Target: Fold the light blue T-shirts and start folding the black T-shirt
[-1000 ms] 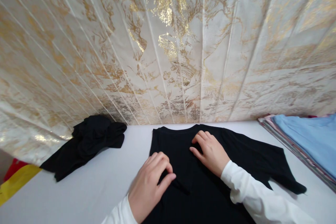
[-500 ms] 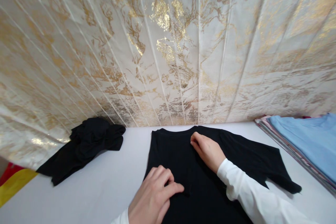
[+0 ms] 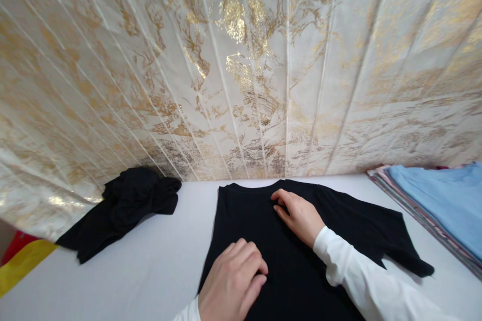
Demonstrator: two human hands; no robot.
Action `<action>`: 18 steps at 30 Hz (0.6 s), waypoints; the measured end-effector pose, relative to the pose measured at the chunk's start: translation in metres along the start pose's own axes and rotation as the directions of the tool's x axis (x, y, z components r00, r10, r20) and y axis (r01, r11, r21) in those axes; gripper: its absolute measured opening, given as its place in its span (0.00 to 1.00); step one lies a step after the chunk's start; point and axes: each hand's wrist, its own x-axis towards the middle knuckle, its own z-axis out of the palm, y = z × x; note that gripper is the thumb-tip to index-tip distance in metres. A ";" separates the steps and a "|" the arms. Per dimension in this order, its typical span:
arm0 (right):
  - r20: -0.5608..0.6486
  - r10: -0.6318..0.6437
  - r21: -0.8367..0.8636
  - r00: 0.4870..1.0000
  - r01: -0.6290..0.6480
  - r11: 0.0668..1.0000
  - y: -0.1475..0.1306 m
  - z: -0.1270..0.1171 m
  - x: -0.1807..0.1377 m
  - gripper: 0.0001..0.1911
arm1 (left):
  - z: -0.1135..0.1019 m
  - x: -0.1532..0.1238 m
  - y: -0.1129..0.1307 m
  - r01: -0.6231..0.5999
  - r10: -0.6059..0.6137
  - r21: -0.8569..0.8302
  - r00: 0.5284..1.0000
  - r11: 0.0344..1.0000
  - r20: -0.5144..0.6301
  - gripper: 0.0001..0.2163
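A black T-shirt point(image 3: 241, 220) lies on the white table, its left side folded inward and one sleeve spread out to the right. My left hand point(image 3: 237, 278) is over the lower middle of the shirt, fingers curled and thumb close to the index finger, pinching at the cloth. Below the neckline, my right hand point(image 3: 297, 213) rests lightly over the fabric. Its thumb and index finger are a little apart, with nothing between them.
A crumpled black garment point(image 3: 130, 205) lies at the back left. Beside it, red and yellow cloth point(image 3: 28, 261) shows at the left edge. Folded clothes with a light blue shirt point(image 3: 440, 200) on top are stacked at the right. A gold-patterned curtain point(image 3: 241, 85) hangs behind the white table point(image 3: 150, 276).
My left hand has shifted slightly right, and its stretched index finger has curled in toward the thumb. The right hand's thumb and index finger have parted. The shirt has stayed nearly the same.
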 end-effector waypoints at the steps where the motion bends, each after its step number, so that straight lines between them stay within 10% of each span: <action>1: 0.000 -0.002 0.001 1.000 0.002 1.000 0.000 0.000 0.000 0.09 | -0.002 0.000 -0.001 -0.002 0.001 -0.031 1.000 1.000 -0.013 0.05; 7: -0.015 -0.023 0.003 1.000 0.023 1.000 -0.001 0.000 -0.001 0.09 | -0.018 0.011 -0.038 0.206 -0.201 0.009 0.964 0.979 -0.174 0.15; 18: -0.046 -0.122 -0.004 0.991 0.122 0.993 0.002 0.002 -0.002 0.10 | -0.003 0.029 -0.077 0.364 -0.391 0.409 0.920 0.837 -0.019 0.28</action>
